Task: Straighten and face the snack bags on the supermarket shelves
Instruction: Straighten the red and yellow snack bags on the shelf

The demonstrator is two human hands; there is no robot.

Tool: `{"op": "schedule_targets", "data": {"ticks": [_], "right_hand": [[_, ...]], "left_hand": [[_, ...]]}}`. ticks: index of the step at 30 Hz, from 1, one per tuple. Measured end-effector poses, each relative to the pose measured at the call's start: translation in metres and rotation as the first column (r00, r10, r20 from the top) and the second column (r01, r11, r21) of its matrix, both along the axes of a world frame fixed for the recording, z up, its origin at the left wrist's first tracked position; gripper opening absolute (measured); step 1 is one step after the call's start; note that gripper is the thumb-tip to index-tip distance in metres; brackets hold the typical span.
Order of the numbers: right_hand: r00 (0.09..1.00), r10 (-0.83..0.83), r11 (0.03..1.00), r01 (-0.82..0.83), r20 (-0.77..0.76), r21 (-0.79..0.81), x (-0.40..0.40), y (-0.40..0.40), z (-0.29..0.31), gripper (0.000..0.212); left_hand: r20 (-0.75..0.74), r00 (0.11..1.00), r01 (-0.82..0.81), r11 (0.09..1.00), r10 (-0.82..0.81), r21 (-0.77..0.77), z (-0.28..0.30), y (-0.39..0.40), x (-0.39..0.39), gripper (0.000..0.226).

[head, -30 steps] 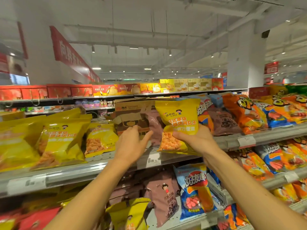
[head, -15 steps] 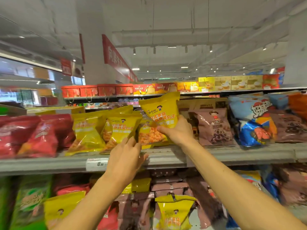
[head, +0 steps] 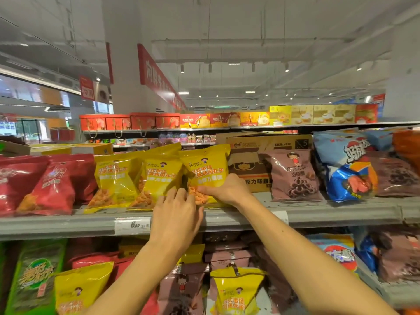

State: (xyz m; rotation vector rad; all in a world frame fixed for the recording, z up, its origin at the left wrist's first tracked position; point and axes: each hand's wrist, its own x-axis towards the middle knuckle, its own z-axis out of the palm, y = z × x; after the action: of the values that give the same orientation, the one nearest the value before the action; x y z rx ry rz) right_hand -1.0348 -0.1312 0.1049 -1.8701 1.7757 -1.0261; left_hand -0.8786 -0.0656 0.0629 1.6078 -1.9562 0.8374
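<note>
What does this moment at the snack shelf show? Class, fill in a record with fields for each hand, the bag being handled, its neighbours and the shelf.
right hand: grips the yellow bag's lower part
left hand: fingers touch the bag's bottom edge
yellow bag: upright on the shelf, front facing out
left neighbours: two matching yellow bags
right neighbours: cardboard box, brown bag
shelf: grey, price tag on its edge
</note>
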Motion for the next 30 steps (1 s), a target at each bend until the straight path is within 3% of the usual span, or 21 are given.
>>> {"op": "schedule_targets", "data": {"ticks": [3,7,11,14,19,22,25,30], "right_hand": [[1.000,0.009,1.000,-0.009,-0.021,0.000,-0.009,0.010,0.003,0.071],[0.993,0.026,0.989,-0.009,0.116,-0.149,-0.038,0.031,0.002,0.086],[0.912,0.026,0.970,0.075,0.408,-0.229,-0.085,0.058,-0.010,0.053],[0.854,-0.057,0.965,0.179,0.516,-0.191,-0.134,0.074,-0.021,0.036],[0.771,-0.224,0.915,0.378,0.596,-0.144,-0.241,0.092,-0.031,0.025],[0.763,-0.304,0.875,0.461,0.570,-0.150,-0.311,0.098,-0.034,0.023],[0.765,-0.357,0.846,0.508,0.536,-0.161,-0.379,0.099,-0.036,0.017],[0.820,-0.347,0.875,0.458,0.455,-0.157,-0.465,0.093,-0.031,0.031]], "left_hand": [[-0.073,0.997,0.013,1.000,-0.015,-0.021,0.004,0.002,-0.009,0.034],[-0.277,0.929,0.229,0.969,-0.245,-0.091,0.009,0.000,-0.031,0.026],[-0.515,0.720,0.475,0.871,-0.465,-0.122,0.010,-0.007,-0.075,0.018],[-0.632,0.568,0.604,0.788,-0.528,-0.116,0.009,-0.008,-0.118,0.013],[-0.685,0.462,0.695,0.710,-0.563,-0.114,0.010,-0.005,-0.199,0.008],[-0.703,0.428,0.699,0.701,-0.569,-0.142,0.007,-0.003,-0.249,0.016],[-0.719,0.411,0.667,0.722,-0.561,-0.182,0.004,-0.002,-0.300,0.043],[-0.821,0.353,0.608,0.777,-0.449,-0.163,0.017,-0.009,-0.372,0.070]]}}
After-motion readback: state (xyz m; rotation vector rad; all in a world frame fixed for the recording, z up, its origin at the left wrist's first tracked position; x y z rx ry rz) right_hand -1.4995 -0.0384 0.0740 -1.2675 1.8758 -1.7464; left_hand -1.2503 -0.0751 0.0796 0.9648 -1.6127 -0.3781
